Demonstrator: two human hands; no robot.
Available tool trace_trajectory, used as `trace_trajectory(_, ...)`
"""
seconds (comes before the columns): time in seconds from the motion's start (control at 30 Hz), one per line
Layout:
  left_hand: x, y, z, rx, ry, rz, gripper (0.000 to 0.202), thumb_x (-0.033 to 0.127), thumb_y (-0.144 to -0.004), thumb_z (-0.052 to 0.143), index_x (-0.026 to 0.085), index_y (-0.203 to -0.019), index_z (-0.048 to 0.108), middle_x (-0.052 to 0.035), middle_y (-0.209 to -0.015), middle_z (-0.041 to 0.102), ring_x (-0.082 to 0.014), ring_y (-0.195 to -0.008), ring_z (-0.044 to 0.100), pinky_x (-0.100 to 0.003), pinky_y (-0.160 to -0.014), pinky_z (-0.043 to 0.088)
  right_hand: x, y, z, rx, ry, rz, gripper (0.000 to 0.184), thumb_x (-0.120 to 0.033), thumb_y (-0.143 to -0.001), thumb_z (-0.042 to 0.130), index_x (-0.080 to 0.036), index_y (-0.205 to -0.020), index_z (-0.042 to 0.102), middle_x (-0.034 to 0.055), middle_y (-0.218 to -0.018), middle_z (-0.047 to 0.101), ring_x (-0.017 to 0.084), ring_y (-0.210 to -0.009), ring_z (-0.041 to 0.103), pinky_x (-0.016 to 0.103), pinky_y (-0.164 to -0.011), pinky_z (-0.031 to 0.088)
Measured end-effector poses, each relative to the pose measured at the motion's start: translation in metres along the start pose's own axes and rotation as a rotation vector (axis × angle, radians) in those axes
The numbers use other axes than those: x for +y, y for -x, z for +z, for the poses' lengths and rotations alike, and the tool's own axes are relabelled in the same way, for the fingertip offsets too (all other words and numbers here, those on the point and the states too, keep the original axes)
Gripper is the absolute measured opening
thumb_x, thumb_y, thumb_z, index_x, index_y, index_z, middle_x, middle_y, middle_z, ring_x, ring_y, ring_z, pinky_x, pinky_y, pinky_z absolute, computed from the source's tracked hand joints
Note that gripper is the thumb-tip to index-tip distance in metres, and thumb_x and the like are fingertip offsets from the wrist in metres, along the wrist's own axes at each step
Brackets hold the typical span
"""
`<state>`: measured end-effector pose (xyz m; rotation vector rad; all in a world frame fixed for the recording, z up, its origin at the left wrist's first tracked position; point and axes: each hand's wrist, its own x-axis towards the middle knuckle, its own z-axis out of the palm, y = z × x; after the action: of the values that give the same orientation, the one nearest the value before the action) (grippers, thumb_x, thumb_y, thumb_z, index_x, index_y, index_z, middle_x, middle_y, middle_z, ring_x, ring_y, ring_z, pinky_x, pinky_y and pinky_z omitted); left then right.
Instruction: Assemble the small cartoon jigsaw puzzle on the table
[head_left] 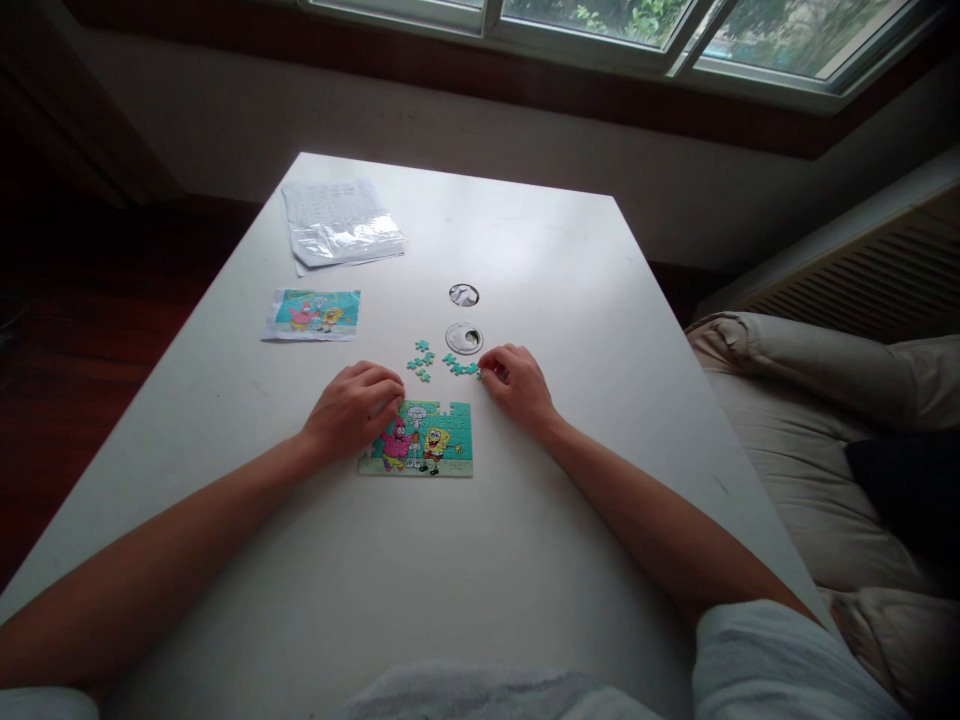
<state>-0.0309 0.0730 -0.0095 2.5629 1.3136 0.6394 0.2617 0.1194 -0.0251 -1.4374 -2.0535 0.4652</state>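
Observation:
A mostly assembled jigsaw puzzle [442, 455] with cartoon figures lies flat on the white table, with gaps along its top edge. My left hand [358, 403] rests over its upper left corner, fingers curled together; that corner and anything under the fingertips are hidden. Beyond the puzzle, loose turquoise puzzle pieces [424, 358] lie in a small cluster. More loose pieces [459, 367] form a row to the right. At the row's right end, my right hand [517, 385] pinches a puzzle piece [479, 376] between thumb and fingers, mostly covered by the fingertips.
Left of the pieces lies a printed reference picture [319, 315]. Papers in a clear plastic sleeve [341, 225] lie at the table's far left. Two round inserts [464, 295] are set in the tabletop [540, 260]. A beige cushioned seat [780, 450] stands along the right side.

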Motion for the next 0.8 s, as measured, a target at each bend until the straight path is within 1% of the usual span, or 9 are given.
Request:
trace_trajectory(0.07, 0.000, 0.000, 0.000, -0.004, -0.003, 0.002, 0.020, 0.027, -0.098, 0.050, 0.022, -0.097, 0.070, -0.0043, -0.109, 0.072, -0.0229, -0.104, 0.060, -0.041, -0.094, 0.047, -0.003, 0.002, 0.000, 0.005, 0.034, -0.033, 0.010, -0.019, -0.086, 0.058, -0.024, -0.089, 0.067, 0.0049, -0.090, 0.065, 0.025, -0.091, 0.055, 0.041, -0.086, 0.044)
trace_trajectory(0.17, 0.001, -0.001, 0.001, -0.005, 0.002, 0.006, 0.020, 0.027, -0.097, 0.051, 0.023, -0.097, 0.070, -0.0045, -0.110, 0.072, -0.0231, -0.105, 0.060, -0.041, -0.093, 0.048, -0.008, 0.005, 0.002, -0.006, 0.105, -0.119, 0.014, -0.023, -0.090, 0.059, -0.026, -0.100, 0.069, 0.0074, -0.107, 0.066, 0.028, -0.105, 0.053, 0.045, -0.094, 0.042)
trace_trajectory(0.27, 0.001, -0.001, 0.001, 0.001, 0.013, 0.015, 0.020, 0.027, -0.097, 0.051, 0.023, -0.096, 0.071, -0.0044, -0.109, 0.072, -0.0230, -0.104, 0.060, -0.041, -0.093, 0.047, -0.013, 0.007, 0.004, -0.055, 0.157, -0.200, 0.025, -0.027, -0.092, 0.059, -0.028, -0.116, 0.067, 0.0091, -0.124, 0.062, 0.030, -0.119, 0.049, 0.048, -0.099, 0.040)
trace_trajectory(0.37, 0.002, -0.001, 0.001, 0.001, 0.015, 0.023, 0.019, 0.027, -0.097, 0.051, 0.023, -0.097, 0.070, -0.0045, -0.109, 0.072, -0.0230, -0.103, 0.061, -0.041, -0.093, 0.047, -0.014, 0.008, 0.005, -0.092, 0.187, -0.243, 0.029, -0.028, -0.094, 0.058, -0.028, -0.122, 0.065, 0.0098, -0.133, 0.058, 0.030, -0.128, 0.045, 0.050, -0.103, 0.039)
trace_trajectory(0.5, 0.001, -0.001, 0.001, -0.024, 0.001, 0.037, 0.020, 0.027, -0.097, 0.050, 0.023, -0.099, 0.070, -0.0049, -0.111, 0.071, -0.0233, -0.104, 0.060, -0.042, -0.094, 0.047, -0.015, 0.007, 0.003, -0.117, 0.182, -0.283, 0.024, -0.027, -0.096, 0.055, -0.031, -0.116, 0.068, 0.0069, -0.136, 0.058, 0.029, -0.133, 0.043, 0.049, -0.106, 0.038)
trace_trajectory(0.6, 0.001, -0.001, 0.002, -0.033, 0.005, 0.044, 0.020, 0.027, -0.097, 0.050, 0.023, -0.101, 0.070, -0.0052, -0.113, 0.070, -0.0234, -0.105, 0.060, -0.042, -0.094, 0.046, -0.016, 0.007, 0.002, -0.137, 0.133, -0.292, 0.024, -0.024, -0.096, 0.055, -0.033, -0.114, 0.069, 0.0051, -0.135, 0.059, 0.028, -0.133, 0.043, 0.049, -0.106, 0.038)
trace_trajectory(0.7, 0.001, -0.001, 0.002, -0.035, 0.006, 0.047, 0.020, 0.027, -0.096, 0.050, 0.024, -0.102, 0.070, -0.0052, -0.113, 0.070, -0.0235, -0.106, 0.060, -0.042, -0.095, 0.046, -0.014, 0.008, 0.003, -0.107, 0.089, -0.256, 0.026, -0.025, -0.095, 0.057, -0.032, -0.117, 0.067, 0.0053, -0.132, 0.061, 0.027, -0.130, 0.046, 0.049, -0.106, 0.039)
trace_trajectory(0.8, 0.001, 0.000, 0.002, -0.038, 0.003, 0.049, 0.020, 0.027, -0.096, 0.050, 0.024, -0.102, 0.069, -0.0050, -0.113, 0.070, -0.0236, -0.106, 0.060, -0.042, -0.095, 0.046, -0.011, 0.007, 0.004, -0.059, 0.075, -0.203, 0.024, -0.026, -0.094, 0.057, -0.029, -0.115, 0.068, 0.0073, -0.127, 0.063, 0.028, -0.124, 0.050, 0.048, -0.104, 0.040)
